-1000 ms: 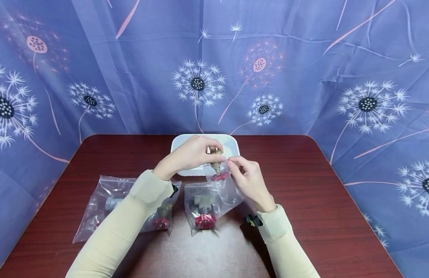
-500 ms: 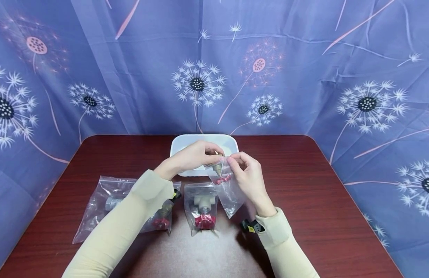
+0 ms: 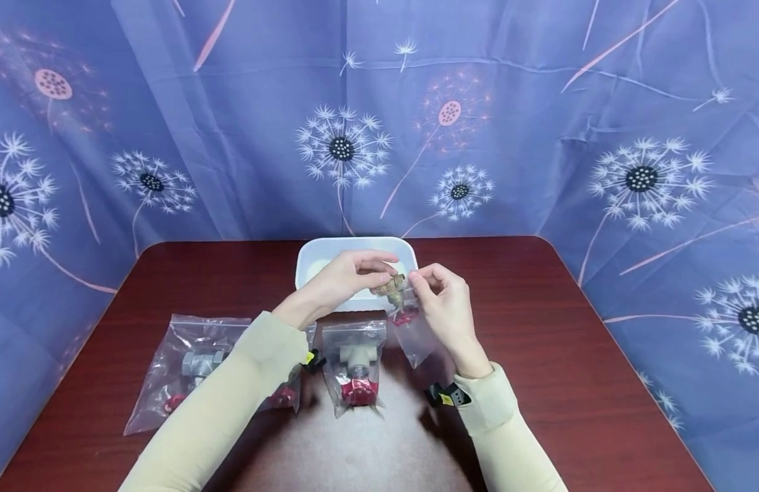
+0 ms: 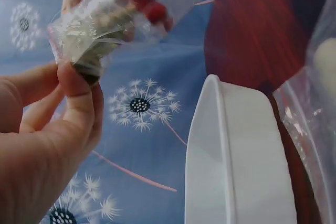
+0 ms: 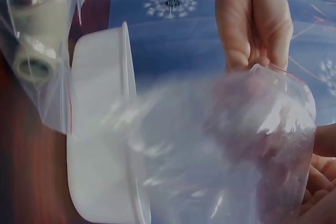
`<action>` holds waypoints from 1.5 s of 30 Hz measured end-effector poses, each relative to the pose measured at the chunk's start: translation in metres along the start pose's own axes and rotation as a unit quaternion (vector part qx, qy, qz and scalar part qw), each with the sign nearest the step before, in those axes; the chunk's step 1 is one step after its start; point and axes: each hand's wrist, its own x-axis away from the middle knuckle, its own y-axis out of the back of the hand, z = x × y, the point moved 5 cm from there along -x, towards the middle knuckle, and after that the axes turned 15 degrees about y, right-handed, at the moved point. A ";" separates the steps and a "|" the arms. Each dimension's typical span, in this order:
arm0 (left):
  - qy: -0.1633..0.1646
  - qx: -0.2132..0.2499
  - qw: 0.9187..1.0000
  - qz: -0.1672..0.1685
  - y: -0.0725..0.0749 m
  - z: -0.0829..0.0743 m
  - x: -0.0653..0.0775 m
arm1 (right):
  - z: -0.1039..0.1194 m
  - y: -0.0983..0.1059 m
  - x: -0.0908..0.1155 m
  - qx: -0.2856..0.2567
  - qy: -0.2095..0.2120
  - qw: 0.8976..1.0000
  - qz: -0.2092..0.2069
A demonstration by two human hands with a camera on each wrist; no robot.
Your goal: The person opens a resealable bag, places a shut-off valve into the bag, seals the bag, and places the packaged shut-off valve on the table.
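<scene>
A brass valve [image 3: 391, 287] with a red handwheel [image 3: 406, 316] hangs at a slant, wheel end down. Its lower part sits in a clear zip bag [image 3: 418, 345], while the brass end stands out at the mouth. My left hand [image 3: 347, 277] grips that end between thumb and fingers; in the left wrist view the thumb [image 4: 73, 85] presses on it at the bag's edge. My right hand [image 3: 446, 311] pinches the bag's rim with thumb and forefinger. In the right wrist view the bag [image 5: 199, 145] is blurred and partly hides the right fingers [image 5: 320, 179].
Behind the hands stands a white plastic tray [image 3: 308, 256]. In front of them lies a bagged beige T-shaped valve [image 3: 357, 359] with a red handle. Left of it, partly under my left arm, are a bagged metal valve [image 3: 197, 364] and another red wheel [image 3: 285, 398].
The valve's brass end now shows more outside the bag mouth, and it tilts more. My right hand has shifted slightly right with the bag. The head view has turned a little.
</scene>
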 end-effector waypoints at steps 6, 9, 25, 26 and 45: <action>-0.036 0.001 0.998 -0.049 -0.011 0.001 0.000 | -0.004 0.005 -0.001 -0.014 -0.004 1.000 -0.010; -0.020 0.013 0.997 -0.070 -0.012 0.008 -0.002 | -0.009 0.005 0.000 -0.042 -0.013 0.999 -0.024; -0.008 -0.055 0.987 -0.148 -0.024 0.020 0.010 | -0.060 0.002 0.008 -0.206 -0.107 0.960 -0.157; -0.002 -0.055 0.986 -0.160 -0.024 0.020 0.011 | -0.060 0.002 0.008 -0.209 -0.111 0.960 -0.153; -0.055 -0.089 0.955 -0.279 -0.032 0.015 0.020 | -0.061 0.008 0.005 -0.256 -0.095 0.952 -0.138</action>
